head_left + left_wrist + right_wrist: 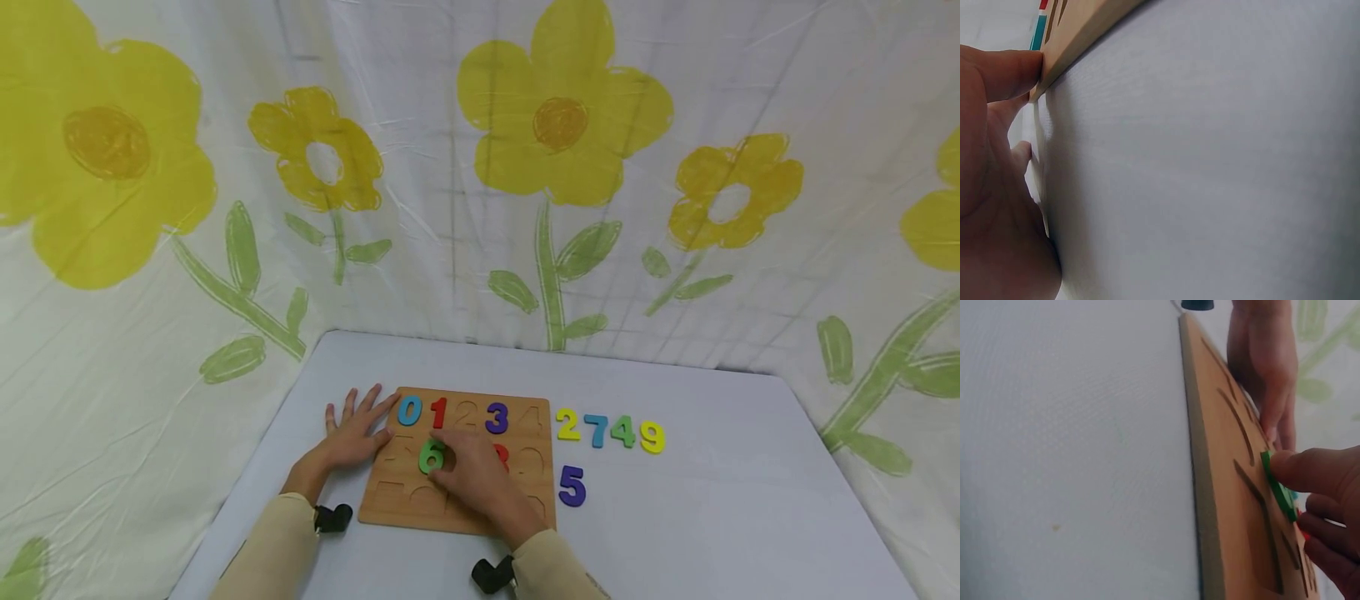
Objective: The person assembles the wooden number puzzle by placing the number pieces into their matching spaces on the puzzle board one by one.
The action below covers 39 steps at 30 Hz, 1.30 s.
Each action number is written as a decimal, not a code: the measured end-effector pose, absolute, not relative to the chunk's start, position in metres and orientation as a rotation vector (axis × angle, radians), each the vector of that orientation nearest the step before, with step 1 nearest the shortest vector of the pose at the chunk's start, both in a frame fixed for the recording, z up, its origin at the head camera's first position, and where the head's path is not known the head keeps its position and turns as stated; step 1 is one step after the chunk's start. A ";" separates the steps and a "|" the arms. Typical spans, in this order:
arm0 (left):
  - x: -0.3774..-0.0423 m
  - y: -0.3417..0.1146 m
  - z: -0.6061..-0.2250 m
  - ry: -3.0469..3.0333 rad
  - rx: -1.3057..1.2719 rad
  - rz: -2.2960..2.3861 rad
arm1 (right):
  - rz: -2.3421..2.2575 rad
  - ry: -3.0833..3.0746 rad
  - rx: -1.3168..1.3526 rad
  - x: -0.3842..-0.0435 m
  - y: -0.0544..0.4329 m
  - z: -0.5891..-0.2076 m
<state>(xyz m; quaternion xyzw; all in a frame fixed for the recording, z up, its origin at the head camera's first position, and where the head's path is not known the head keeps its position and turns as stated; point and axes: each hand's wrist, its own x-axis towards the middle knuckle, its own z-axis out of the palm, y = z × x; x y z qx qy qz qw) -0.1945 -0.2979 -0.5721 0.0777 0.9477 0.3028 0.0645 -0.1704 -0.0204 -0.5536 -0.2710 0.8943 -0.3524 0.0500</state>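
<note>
In the head view a wooden number board [390,510] lies on the white table. My right hand [477,473] is over its middle row, with thumb and fingers around a green number 6 [431,457]. The right wrist view shows the thumb on one side of the green 6 [1279,490] and fingers by the other. My left hand [351,440] rests spread at the board's left side, its thumb and index finger touching the edge. A blue 0 [409,410], red 1 [439,412] and purple 3 [497,418] sit in the top row. A red piece [502,455] is partly hidden by the right hand.
Right of the board lie a yellow 2 [567,424], blue 7 [596,429], green 4 [623,431] and yellow 9 [652,437] in a row. A purple 5 [572,486] lies below them. A flowered curtain [420,250] hangs behind the table [720,500].
</note>
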 end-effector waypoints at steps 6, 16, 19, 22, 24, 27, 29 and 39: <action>-0.195 -0.297 -0.571 2.865 0.230 0.908 | -1.132 2.658 -0.754 -0.168 -0.015 -0.546; -0.190 -0.291 -0.555 2.839 0.189 0.855 | -1.231 2.622 -0.794 -0.166 0.004 -0.528; -0.190 -0.293 -0.560 2.857 0.218 0.899 | -1.281 2.567 -0.774 -0.163 0.012 -0.523; -0.191 -0.296 -0.568 2.878 0.251 0.935 | -1.317 2.533 -0.790 -0.161 0.022 -0.518; -0.191 -0.296 -0.570 2.879 0.265 0.946 | -1.330 2.529 -0.800 -0.159 0.030 -0.515; -0.190 -0.294 -0.566 2.863 0.254 0.940 | -1.319 2.558 -0.814 -0.157 0.044 -0.513; -0.189 -0.292 -0.559 2.844 0.235 0.920 | -1.320 2.579 -0.814 -0.155 0.055 -0.512; -0.189 -0.289 -0.551 2.823 0.196 0.828 | -1.336 2.619 -0.835 -0.150 0.110 -0.515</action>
